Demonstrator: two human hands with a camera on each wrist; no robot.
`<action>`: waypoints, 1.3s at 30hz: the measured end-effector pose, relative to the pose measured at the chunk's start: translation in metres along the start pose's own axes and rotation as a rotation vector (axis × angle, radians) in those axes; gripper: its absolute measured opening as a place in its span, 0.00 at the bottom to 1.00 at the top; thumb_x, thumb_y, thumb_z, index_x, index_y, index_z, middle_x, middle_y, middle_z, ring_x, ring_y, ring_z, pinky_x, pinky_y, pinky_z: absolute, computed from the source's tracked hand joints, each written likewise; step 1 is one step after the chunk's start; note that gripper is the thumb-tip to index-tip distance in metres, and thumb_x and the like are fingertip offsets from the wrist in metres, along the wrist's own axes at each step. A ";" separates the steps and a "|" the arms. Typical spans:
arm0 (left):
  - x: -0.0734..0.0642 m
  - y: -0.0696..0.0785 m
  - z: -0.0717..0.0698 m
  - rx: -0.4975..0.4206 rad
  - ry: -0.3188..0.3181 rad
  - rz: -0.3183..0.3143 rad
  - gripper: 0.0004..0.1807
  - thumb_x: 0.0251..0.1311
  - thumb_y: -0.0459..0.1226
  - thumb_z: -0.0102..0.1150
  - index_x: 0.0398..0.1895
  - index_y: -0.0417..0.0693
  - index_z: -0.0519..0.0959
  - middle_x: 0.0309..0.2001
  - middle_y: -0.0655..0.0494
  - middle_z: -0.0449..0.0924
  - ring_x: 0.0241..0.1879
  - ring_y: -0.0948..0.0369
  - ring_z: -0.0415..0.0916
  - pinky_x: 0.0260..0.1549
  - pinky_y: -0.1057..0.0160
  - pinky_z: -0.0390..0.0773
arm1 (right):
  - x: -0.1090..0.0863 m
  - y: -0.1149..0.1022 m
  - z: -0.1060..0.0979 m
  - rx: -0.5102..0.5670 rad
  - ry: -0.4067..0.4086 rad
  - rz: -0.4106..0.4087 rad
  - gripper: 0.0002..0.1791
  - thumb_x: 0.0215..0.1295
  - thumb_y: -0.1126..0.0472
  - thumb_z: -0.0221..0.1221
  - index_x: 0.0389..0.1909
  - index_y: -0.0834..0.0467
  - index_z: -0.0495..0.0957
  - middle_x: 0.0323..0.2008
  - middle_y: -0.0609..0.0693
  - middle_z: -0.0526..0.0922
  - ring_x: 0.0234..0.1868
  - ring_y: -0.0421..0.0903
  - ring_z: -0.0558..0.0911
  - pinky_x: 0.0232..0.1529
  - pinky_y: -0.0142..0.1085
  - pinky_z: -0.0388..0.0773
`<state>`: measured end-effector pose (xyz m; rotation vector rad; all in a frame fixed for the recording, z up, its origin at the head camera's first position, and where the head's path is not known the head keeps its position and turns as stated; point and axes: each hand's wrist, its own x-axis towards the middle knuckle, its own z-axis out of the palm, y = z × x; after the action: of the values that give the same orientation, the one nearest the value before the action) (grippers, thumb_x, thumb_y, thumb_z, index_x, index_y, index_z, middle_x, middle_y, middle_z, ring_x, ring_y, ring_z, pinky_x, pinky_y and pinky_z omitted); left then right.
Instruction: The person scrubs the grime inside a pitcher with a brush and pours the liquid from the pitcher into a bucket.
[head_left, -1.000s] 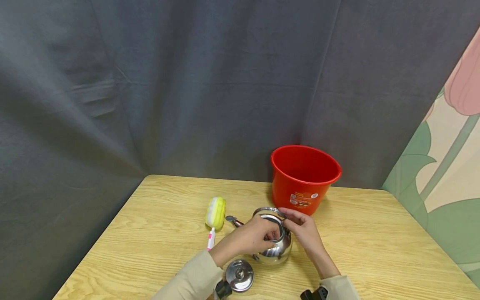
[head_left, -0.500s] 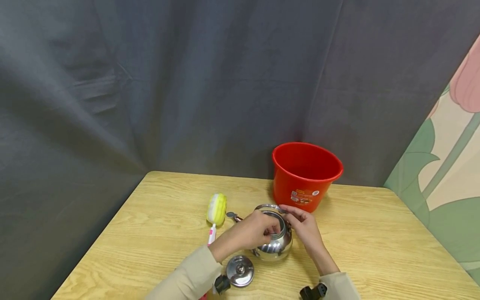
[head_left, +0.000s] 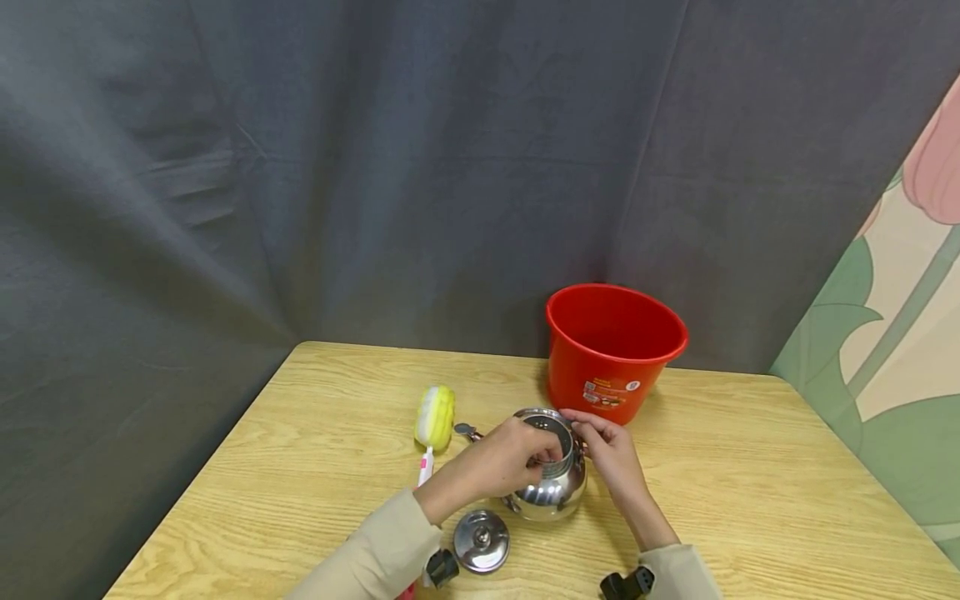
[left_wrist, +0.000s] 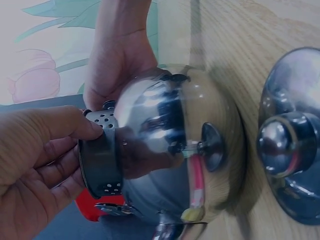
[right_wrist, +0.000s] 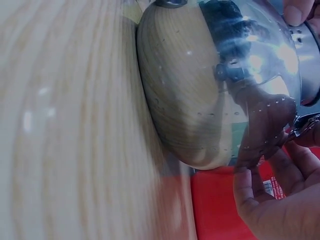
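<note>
A shiny steel teapot (head_left: 553,498) stands on the table, its mouth uncovered. My left hand (head_left: 501,460) pinches the rim of a perforated metal strainer (left_wrist: 101,167), thumb on its outer wall. Part of the strainer stands out of the teapot's mouth; the rest is hidden inside. On the opposite side, my right hand (head_left: 617,468) holds the teapot by the handle joint, fingertips against the body in the right wrist view. The steel lid (head_left: 482,542) with its round knob lies in front of the teapot, near my left wrist.
Behind the teapot stands a red bucket (head_left: 600,383). A yellow and white sponge brush (head_left: 435,419) lies left of the teapot, its handle partly under my left forearm. A grey curtain (head_left: 450,183) hangs along the table's back edge.
My left fingers have come up slightly from inside the teapot's mouth, and the strainer now shows above it. My right hand stays at the teapot's side. The head view has shifted a little.
</note>
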<state>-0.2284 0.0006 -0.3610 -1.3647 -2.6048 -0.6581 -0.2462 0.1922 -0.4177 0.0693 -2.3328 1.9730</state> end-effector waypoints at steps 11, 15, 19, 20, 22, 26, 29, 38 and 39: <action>-0.002 0.005 -0.009 0.048 0.080 0.124 0.11 0.46 0.26 0.64 0.33 0.50 0.82 0.32 0.63 0.82 0.33 0.73 0.73 0.37 0.82 0.69 | -0.001 0.001 -0.001 -0.007 0.006 -0.012 0.16 0.69 0.62 0.48 0.52 0.63 0.78 0.47 0.50 0.82 0.43 0.35 0.79 0.41 0.30 0.77; -0.003 0.007 -0.013 0.041 0.080 0.136 0.11 0.47 0.26 0.63 0.33 0.49 0.82 0.32 0.62 0.82 0.33 0.73 0.73 0.36 0.82 0.69 | -0.001 0.002 -0.002 -0.005 0.009 -0.015 0.16 0.70 0.62 0.48 0.52 0.63 0.78 0.46 0.49 0.83 0.42 0.36 0.80 0.42 0.30 0.77; -0.006 0.007 -0.018 0.038 0.075 0.129 0.11 0.48 0.27 0.64 0.34 0.49 0.82 0.33 0.62 0.83 0.34 0.73 0.75 0.37 0.82 0.70 | 0.001 0.005 -0.002 -0.030 0.018 -0.025 0.15 0.69 0.62 0.49 0.50 0.61 0.79 0.43 0.47 0.84 0.41 0.37 0.80 0.39 0.30 0.77; -0.007 0.007 -0.020 0.037 0.076 0.128 0.11 0.48 0.27 0.64 0.34 0.49 0.82 0.33 0.62 0.83 0.34 0.73 0.76 0.37 0.82 0.70 | 0.001 0.005 -0.001 -0.040 0.020 -0.030 0.15 0.69 0.62 0.49 0.49 0.61 0.80 0.43 0.46 0.84 0.41 0.37 0.80 0.38 0.30 0.77; -0.008 0.006 -0.022 0.028 0.084 0.125 0.11 0.49 0.27 0.64 0.35 0.48 0.82 0.34 0.61 0.83 0.34 0.72 0.76 0.36 0.82 0.70 | 0.002 0.006 -0.001 -0.053 0.025 -0.039 0.15 0.68 0.62 0.50 0.49 0.60 0.80 0.41 0.46 0.84 0.40 0.37 0.79 0.37 0.30 0.76; -0.011 0.003 -0.026 0.014 0.101 0.132 0.11 0.48 0.26 0.63 0.34 0.47 0.82 0.33 0.60 0.84 0.33 0.71 0.77 0.34 0.82 0.70 | 0.002 0.006 0.000 -0.063 0.028 -0.051 0.15 0.68 0.63 0.49 0.49 0.61 0.80 0.42 0.47 0.84 0.39 0.38 0.79 0.37 0.30 0.76; -0.014 0.004 -0.030 -0.004 0.106 0.136 0.11 0.48 0.26 0.63 0.35 0.47 0.82 0.34 0.60 0.84 0.33 0.71 0.77 0.34 0.82 0.70 | 0.001 0.006 0.000 -0.066 0.024 -0.047 0.15 0.69 0.62 0.49 0.49 0.61 0.80 0.43 0.48 0.84 0.40 0.38 0.79 0.37 0.30 0.76; -0.024 0.011 -0.042 -0.055 0.096 0.131 0.12 0.49 0.24 0.61 0.35 0.46 0.82 0.34 0.59 0.83 0.34 0.71 0.76 0.36 0.81 0.72 | 0.001 0.002 0.001 -0.053 0.019 -0.024 0.16 0.69 0.62 0.49 0.51 0.61 0.79 0.45 0.49 0.83 0.41 0.38 0.78 0.38 0.29 0.75; -0.025 0.011 -0.044 -0.060 0.100 0.135 0.12 0.48 0.24 0.61 0.35 0.46 0.82 0.34 0.59 0.83 0.34 0.71 0.76 0.36 0.81 0.72 | 0.001 0.003 0.001 -0.056 0.020 -0.024 0.16 0.69 0.62 0.50 0.51 0.61 0.79 0.46 0.50 0.83 0.41 0.37 0.78 0.38 0.29 0.75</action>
<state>-0.2087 -0.0319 -0.3263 -1.4694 -2.4099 -0.7688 -0.2471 0.1922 -0.4204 0.0735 -2.3612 1.8876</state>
